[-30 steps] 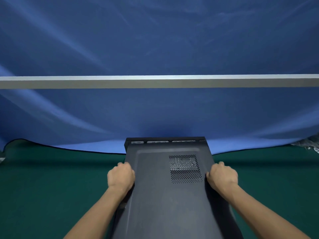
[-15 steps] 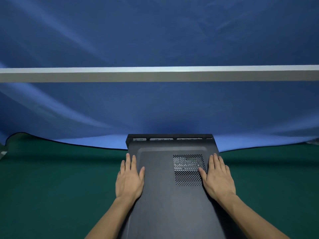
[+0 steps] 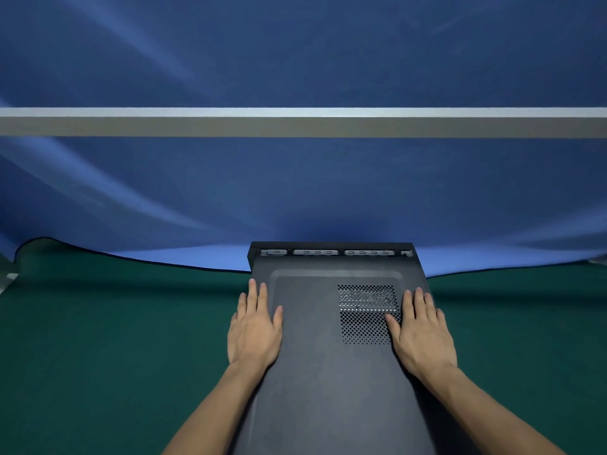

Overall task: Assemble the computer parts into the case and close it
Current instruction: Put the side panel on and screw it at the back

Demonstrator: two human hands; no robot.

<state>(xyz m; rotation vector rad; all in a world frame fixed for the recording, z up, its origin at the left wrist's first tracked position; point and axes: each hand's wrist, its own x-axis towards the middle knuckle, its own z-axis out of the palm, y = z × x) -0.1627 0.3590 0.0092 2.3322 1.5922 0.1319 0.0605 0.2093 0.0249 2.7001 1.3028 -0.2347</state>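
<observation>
A dark grey computer case (image 3: 331, 257) lies flat on the green table, its side panel (image 3: 315, 372) on top, facing up. The panel has a perforated vent (image 3: 364, 310) at its right. Along the case's far edge a strip of metal slots shows beyond the panel. My left hand (image 3: 254, 326) lies flat on the panel's left edge with straight fingers. My right hand (image 3: 422, 330) lies flat on the right edge, its thumb over the vent. The inside of the case is hidden by the panel.
The green table (image 3: 115, 356) extends to both sides of the case. A blue cloth (image 3: 295, 198) hangs behind and drapes onto the table's far edge. A grey horizontal bar (image 3: 295, 123) crosses the backdrop. A grey object (image 3: 6, 277) sits at the far left edge.
One second ago both hands gripped the panel's sides with curled fingers. They have since flattened on top of it. The panel now sits farther forward on the case.
</observation>
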